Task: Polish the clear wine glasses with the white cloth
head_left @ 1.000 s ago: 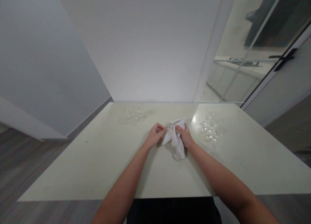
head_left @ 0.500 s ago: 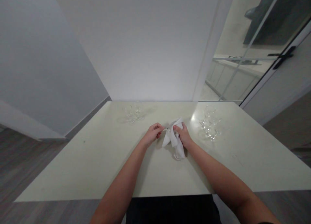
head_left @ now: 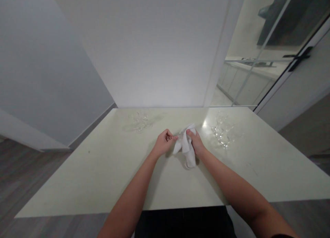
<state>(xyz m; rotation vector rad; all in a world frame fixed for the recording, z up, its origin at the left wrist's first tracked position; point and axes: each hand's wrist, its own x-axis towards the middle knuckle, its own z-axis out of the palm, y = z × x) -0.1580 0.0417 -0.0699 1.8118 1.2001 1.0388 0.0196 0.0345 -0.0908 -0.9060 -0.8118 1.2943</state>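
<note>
Pale bench (head_left: 77, 183) under both arms. White cloth (head_left: 187, 149) bunched in right hand (head_left: 197, 143), fingers closed on it, tail draping toward the body. Left hand (head_left: 163, 144) just beside, pinched on a small glass piece (head_left: 169, 138). Clear glasses (head_left: 223, 132) beyond right hand; others (head_left: 139, 120) beyond left.

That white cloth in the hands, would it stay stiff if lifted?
Probably not. The white cloth droops in soft folds from the right hand, so it looks floppy and light. It would likely bunch when pushed across the table, not slide.
</note>
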